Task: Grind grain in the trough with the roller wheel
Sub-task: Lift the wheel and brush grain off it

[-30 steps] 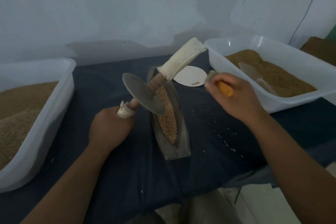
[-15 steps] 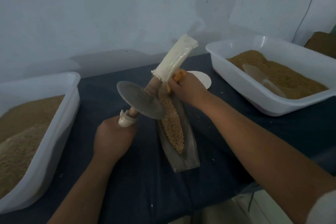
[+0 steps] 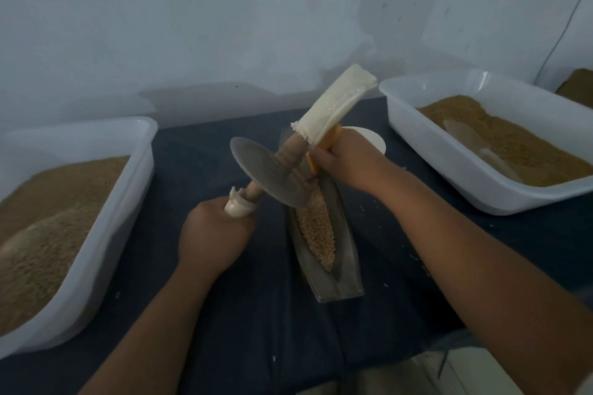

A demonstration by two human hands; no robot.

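Looked down on a table (image 3: 256,314) under dark blue cloth, set against a pale, scuffed wall (image 3: 224,26). Found two big white plastic tubs on it, well apart: the left tub (image 3: 122,218) at the near left, heaped with brown meal, and the right tub (image 3: 426,151) at the far right, likewise filled, with a pale scoop (image 3: 462,136) half sunk in the fill. Held the roller wheel (image 3: 266,176) between them on a slant, from low near left to high far right, with the far handle sleeved in cream cloth and raised in the air. Gripped the near handle in the left hand (image 3: 211,234), with fingers curled tight round its white wrapping. Had the disc tilted, with the lower rim down at the left wall of the trough (image 3: 346,260); could not tell contact with metal or grain. Saw the trough lying lengthwise at the middle of the cloth, narrow and boat-shaped, with whole grain (image 3: 316,228) banked along its channel. Clamped the right hand (image 3: 349,160) round an orange-handled tool (image 3: 332,138) just beside the axle, over the trough's far end, with the working tip hidden behind the wood. Noticed a white disc (image 3: 373,139) flat on the cloth behind that hand, and stray kernels (image 3: 412,256) scattered right of the trough.
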